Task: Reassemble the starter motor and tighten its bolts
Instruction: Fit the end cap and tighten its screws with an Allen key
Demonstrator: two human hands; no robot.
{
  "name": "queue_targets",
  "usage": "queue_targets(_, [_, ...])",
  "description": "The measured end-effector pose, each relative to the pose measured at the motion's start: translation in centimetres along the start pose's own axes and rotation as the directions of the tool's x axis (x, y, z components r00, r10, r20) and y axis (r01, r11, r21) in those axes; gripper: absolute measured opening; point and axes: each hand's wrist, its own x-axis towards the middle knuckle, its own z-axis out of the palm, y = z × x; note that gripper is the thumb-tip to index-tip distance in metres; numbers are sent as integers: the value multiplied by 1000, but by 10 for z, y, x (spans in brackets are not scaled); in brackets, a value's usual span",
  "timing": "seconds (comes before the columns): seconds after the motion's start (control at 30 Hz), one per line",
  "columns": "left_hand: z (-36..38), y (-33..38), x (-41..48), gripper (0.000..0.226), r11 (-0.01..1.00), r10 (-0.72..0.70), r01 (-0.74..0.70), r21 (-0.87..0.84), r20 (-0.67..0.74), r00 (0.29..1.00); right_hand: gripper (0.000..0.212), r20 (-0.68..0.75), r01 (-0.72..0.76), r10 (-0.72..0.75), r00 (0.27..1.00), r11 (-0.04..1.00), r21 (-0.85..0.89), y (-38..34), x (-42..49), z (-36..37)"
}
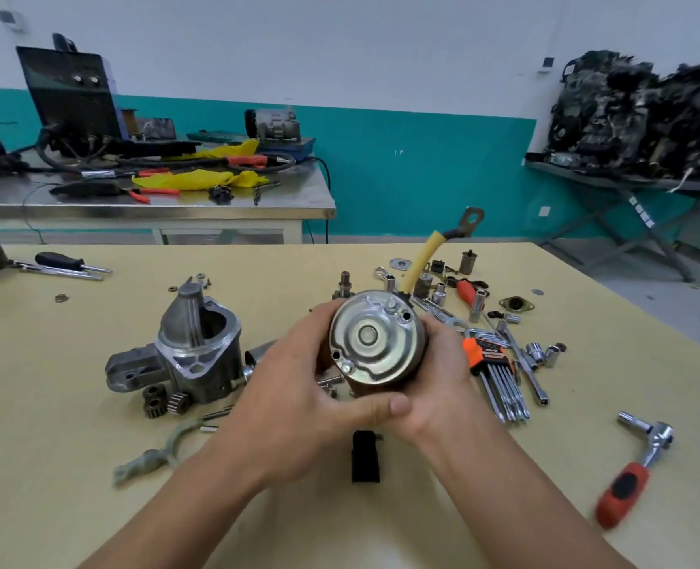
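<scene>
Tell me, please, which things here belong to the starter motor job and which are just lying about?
Job: motor body held in left hand and right hand; nose housing; small gears; ratchet; hex keys.

Lying about: yellow cloth; welder box; red pliers.

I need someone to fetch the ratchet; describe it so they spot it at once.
Start at the yellow workbench and go to its right edge, nearer than the hex key set. The ratchet lies there alone, apart from the socket clutter. Only it has a chrome head on a red and black grip.
</scene>
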Motion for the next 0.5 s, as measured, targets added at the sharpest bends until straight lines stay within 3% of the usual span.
queue_targets(0.07, [0,2,-2,94,992,11,2,125,-106,994,42,42,-42,44,998,998,-52,2,-1,-1])
queue_targets(0.13, [3,4,-3,94,988,82,-59,143,-162,983,47,66,-66,72,995,994,-83,4,-1,-3])
queue_targets(0.27, [9,1,-1,67,993,63,-95,-72,-357,932,59,154,-77,106,982,980,-182,8,-4,3])
queue_targets(0.33, [8,-3,2,62,996,22,-56,-69,-416,909,59,183,-3,61,981,952,-305,11,-5,6])
queue_targets(0.43, [4,-5,4,62,1000,2,-5,-6,-386,923,45,223,124,-30,974,897,-423,20,-7,8])
queue_targets(0.5, [-9,-4,7,67,999,-2,15,50,-254,967,46,213,190,-101,972,870,-455,21,-7,8])
